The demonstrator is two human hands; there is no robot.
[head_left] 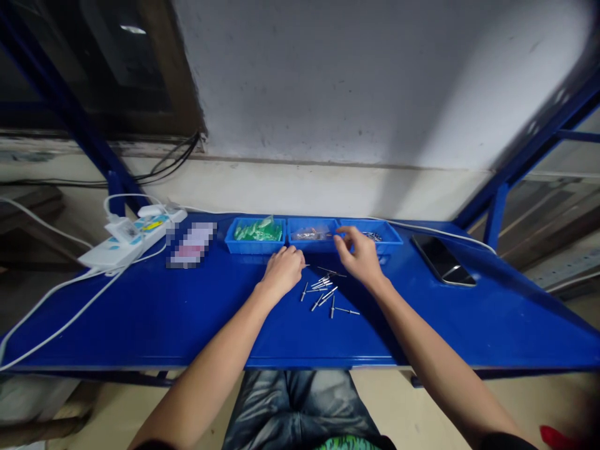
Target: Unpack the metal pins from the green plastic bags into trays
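My left hand (283,272) rests low over the table with its fingers curled in. A thin silver pin, like the end of a blind rivet (307,265), sticks out from its fingertips. My right hand (360,253) is raised in front of the middle and right bins, thumb and index finger brought close together. Whatever lies between those fingertips is too small to make out. Loose silver blind rivets (329,295) lie scattered on the blue table (197,325) between my hands, pointing in different directions.
Three blue bins stand in a row: the left bin (255,248) holds green packets, the middle bin (296,241) a clear bag, the right bin (391,238) small metal parts. A phone (443,259) lies right. A power strip (117,247) with white cables sits left, beside a blurred item (191,245).
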